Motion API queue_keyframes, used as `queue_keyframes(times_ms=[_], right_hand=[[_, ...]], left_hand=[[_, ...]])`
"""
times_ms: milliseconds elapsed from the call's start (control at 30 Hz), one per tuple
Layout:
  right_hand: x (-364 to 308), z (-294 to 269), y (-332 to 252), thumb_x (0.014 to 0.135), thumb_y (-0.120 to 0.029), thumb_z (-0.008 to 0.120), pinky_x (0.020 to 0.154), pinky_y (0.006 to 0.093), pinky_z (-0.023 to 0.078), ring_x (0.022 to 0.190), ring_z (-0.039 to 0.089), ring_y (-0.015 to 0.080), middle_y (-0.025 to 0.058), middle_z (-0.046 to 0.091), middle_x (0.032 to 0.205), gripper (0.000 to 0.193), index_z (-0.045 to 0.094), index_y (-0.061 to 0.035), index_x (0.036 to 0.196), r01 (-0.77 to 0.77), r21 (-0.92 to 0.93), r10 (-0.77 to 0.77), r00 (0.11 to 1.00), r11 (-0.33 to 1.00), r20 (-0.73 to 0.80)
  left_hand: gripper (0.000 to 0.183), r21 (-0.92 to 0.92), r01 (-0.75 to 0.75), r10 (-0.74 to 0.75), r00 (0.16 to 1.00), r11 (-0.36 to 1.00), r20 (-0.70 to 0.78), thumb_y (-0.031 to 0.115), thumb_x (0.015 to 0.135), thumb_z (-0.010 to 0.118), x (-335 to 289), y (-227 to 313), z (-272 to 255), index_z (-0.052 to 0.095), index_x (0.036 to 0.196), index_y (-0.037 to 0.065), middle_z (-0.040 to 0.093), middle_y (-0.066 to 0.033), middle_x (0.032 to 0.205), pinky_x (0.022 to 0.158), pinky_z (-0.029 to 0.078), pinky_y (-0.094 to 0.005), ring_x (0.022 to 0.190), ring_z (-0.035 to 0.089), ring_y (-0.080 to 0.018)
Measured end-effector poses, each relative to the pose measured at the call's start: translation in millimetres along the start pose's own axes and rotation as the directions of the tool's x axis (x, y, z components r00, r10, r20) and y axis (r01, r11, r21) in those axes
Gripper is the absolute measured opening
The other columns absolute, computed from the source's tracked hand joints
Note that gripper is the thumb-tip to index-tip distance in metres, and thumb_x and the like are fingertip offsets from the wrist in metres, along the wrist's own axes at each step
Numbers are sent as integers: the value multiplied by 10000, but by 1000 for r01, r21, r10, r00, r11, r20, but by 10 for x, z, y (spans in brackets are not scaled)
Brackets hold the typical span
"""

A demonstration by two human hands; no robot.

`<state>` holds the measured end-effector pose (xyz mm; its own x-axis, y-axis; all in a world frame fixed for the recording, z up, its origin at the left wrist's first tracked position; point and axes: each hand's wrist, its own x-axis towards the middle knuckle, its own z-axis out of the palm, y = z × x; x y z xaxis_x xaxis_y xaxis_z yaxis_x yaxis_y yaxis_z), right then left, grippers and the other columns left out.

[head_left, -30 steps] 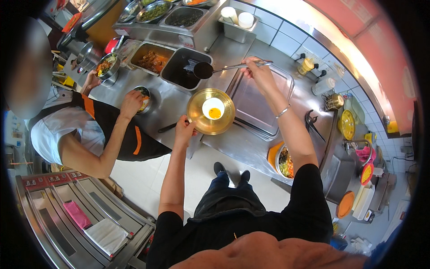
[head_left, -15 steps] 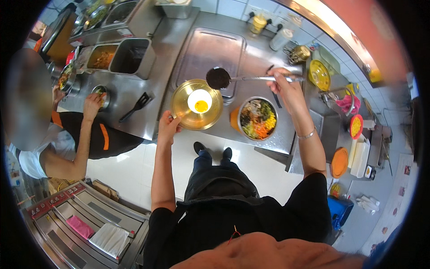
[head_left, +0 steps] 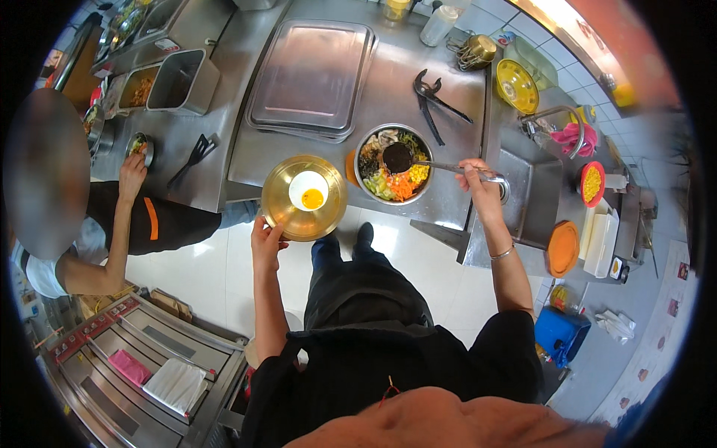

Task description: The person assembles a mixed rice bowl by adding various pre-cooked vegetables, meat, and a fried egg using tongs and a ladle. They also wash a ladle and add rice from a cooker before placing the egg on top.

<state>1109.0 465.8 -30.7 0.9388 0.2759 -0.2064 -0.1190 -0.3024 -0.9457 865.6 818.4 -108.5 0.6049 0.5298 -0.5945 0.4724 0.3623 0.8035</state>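
My left hand [head_left: 267, 240] is closed on the near-left rim of a shallow gold metal bowl [head_left: 328, 213], holding it off the counter's front edge. Inside lies a sunny-side-up fried egg [head_left: 301, 184] with a deep yellow yolk. My right hand [head_left: 479, 187] grips the metal handle of a ladle [head_left: 441, 166]. The ladle's dark scoop hangs over a round metal bowl [head_left: 362, 168] of sorted vegetables: corn, shredded carrot, greens, pale and dark pieces. Whether the scoop touches the vegetables, I cannot tell. The two bowls stand side by side, gold one to the left.
Black-handled tongs [head_left: 429, 97] lie behind the vegetable bowl. Stacked metal trays [head_left: 310, 75] fill the back left. A sink [head_left: 526, 194] with a faucet is at the right. On the left a co-worker's hand [head_left: 133, 172] works at a small bowl, near a black spatula [head_left: 196, 155].
The ladle has moved from beside the gold bowl to above the vegetable bowl. My left hand has brought the gold bowl nearer to me. The whole view has shifted.
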Motion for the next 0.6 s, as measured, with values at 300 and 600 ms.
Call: queue_keyframes(times_ms=[300,600], right_hand=[[-45,-2,99,921,-219,489,564,189,410,637,511,48,26,591,739,196,557,-39,957,106,-43,-106,994,993,3],[-58,-92,147,926,-210,481,561,192,410,624,510,52,34,591,741,188,556,-38,945,121,41,-120,993,992,-16]], left_hand=[[150,-29,-22,19,995,999,-98,135,843,551,-381,-39,-71,474,969,108,621,-17,717,481,399,-180,568,575,-73],[136,-70,-43,34,991,997,-128,137,855,550,-484,-75,-158,477,970,130,625,-9,717,481,398,-174,571,580,-74]])
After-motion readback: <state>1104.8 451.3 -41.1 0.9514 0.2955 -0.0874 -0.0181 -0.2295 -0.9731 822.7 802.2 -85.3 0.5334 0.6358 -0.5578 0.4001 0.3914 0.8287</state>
